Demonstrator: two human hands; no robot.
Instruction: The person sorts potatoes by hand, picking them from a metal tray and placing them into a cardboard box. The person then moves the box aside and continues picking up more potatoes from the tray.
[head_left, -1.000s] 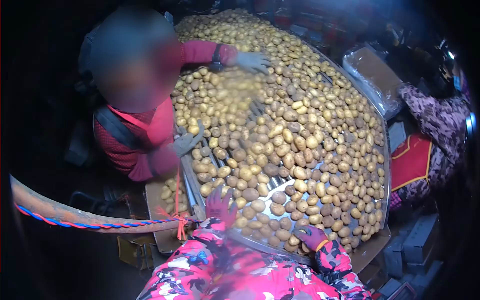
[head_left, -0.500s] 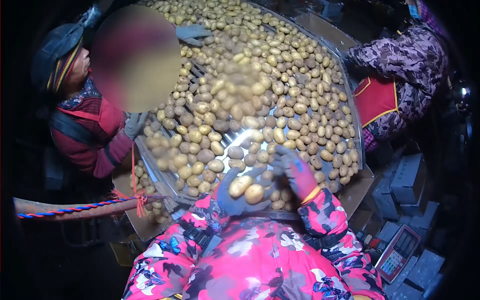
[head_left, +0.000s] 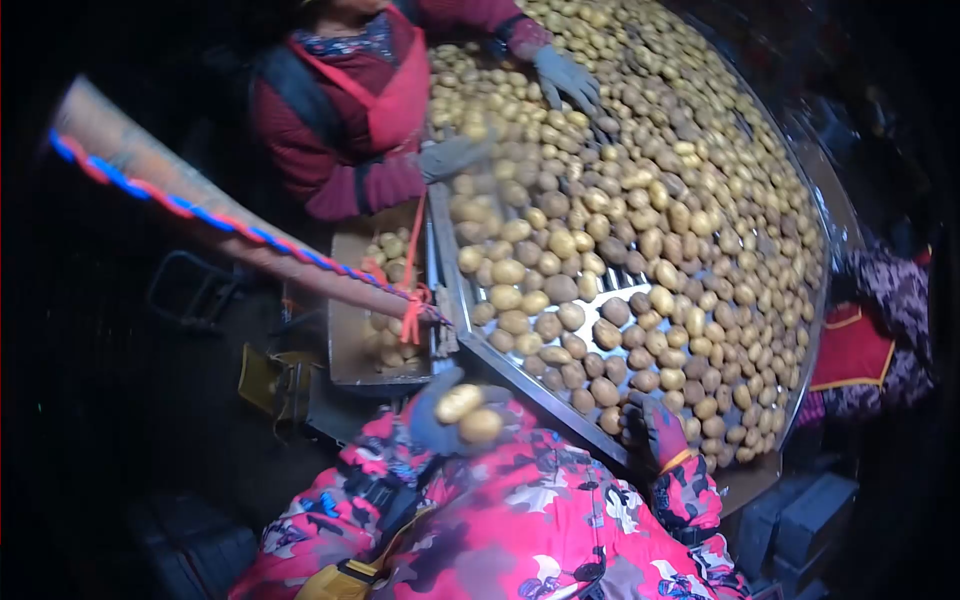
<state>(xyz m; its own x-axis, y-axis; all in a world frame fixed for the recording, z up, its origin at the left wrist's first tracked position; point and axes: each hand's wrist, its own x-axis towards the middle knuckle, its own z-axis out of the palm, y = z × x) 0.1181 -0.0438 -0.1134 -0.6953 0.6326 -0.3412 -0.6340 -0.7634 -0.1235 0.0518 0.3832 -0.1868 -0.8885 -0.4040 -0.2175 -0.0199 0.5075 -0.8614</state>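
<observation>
Two yellow potatoes [head_left: 470,414] lie in my left hand [head_left: 438,418], which wears a grey-blue glove and is held in front of my chest, off the table's edge. My right hand [head_left: 655,430], in a grey and pink glove, is at the near edge of the sorting table among potatoes; its fingers are blurred and partly hidden, and what they hold cannot be made out. Many potatoes [head_left: 690,220] cover the metal table [head_left: 530,385], with bare shiny slats showing near the middle.
A co-worker [head_left: 350,110] in dark red stands at the left side, gloved hands over the potatoes. Another person [head_left: 880,330] in camouflage is at the right. A box [head_left: 375,372] with potatoes sits left of the table, beneath a pole [head_left: 215,215] wound with cord. Boxes [head_left: 815,515] stand lower right.
The view has turned toward the left, so the table and co-workers appear further right. My left hand has moved away from the table with the two potatoes. My right hand has come back to the near edge.
</observation>
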